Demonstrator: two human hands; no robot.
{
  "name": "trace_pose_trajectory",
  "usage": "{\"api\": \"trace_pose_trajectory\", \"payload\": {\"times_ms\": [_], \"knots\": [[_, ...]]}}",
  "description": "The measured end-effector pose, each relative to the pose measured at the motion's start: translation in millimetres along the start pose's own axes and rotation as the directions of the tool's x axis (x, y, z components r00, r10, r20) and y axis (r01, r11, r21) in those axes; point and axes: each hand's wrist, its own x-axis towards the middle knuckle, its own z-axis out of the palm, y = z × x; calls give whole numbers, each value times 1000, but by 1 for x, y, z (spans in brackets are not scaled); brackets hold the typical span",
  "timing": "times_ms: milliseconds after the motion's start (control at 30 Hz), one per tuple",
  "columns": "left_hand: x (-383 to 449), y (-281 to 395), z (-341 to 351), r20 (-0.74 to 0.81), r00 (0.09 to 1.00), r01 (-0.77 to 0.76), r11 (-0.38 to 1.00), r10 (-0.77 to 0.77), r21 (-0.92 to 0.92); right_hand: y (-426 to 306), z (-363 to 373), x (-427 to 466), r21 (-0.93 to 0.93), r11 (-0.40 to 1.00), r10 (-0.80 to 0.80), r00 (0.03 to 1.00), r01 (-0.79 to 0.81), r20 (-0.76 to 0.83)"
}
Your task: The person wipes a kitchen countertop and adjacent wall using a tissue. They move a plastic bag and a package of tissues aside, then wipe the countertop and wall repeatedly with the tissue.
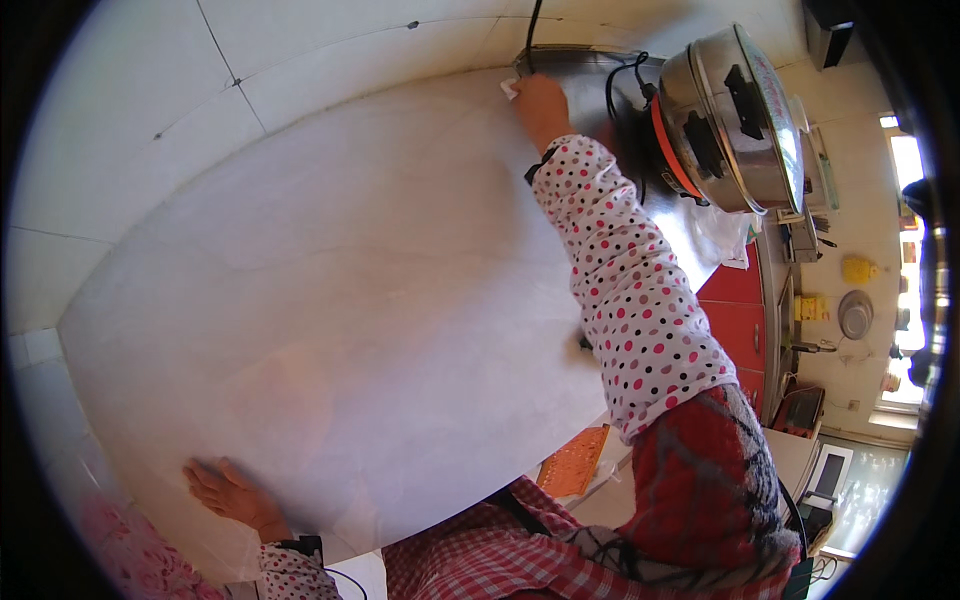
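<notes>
My right hand (541,109) reaches to the far right corner of a pale, glossy tabletop (337,262). Its fingers are closed on a small white cloth or paper wipe (509,89), mostly hidden under the hand. Near the tabletop's lower left edge, my left hand (234,495) rests flat with fingers extended and holds nothing. Polka-dot sleeve covers (622,277) are on both forearms. Just right of the right hand stands a stainless steel electric pot (712,135) with a glass lid and an orange band.
A tiled wall (300,60) borders the table's far side. Black cords (534,34) run down the wall and beside the pot. A clear plastic bag (720,229) lies below the pot, near red cabinets (731,322). An orange plastic basket (574,459) sits past the near edge.
</notes>
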Motion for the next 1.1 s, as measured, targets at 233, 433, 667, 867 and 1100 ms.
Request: {"api": "trace_pose_trajectory", "payload": {"times_ms": [233,433,667,867,1100], "knots": [[-2,0,-1,30,999,-19,999,17,51,-68,10,-14,272,957,-25,964,100,-264],[-2,8,-11,24,1000,6,1000,-6,6,-98,13,-39,245,957,-134,986,154,-97],[1,-2,-4,42,999,-5,998,2,59,-27,12,-33,-163,986,-77,967,37,-243],[-1,-1,-11,62,997,44,999,-46,31,-20,4,-55,-8,997,76,994,-76,-73],[-7,5,-28,147,986,80,996,-84,32,-28,-28,-162,198,977,95,991,-75,-96]]}}
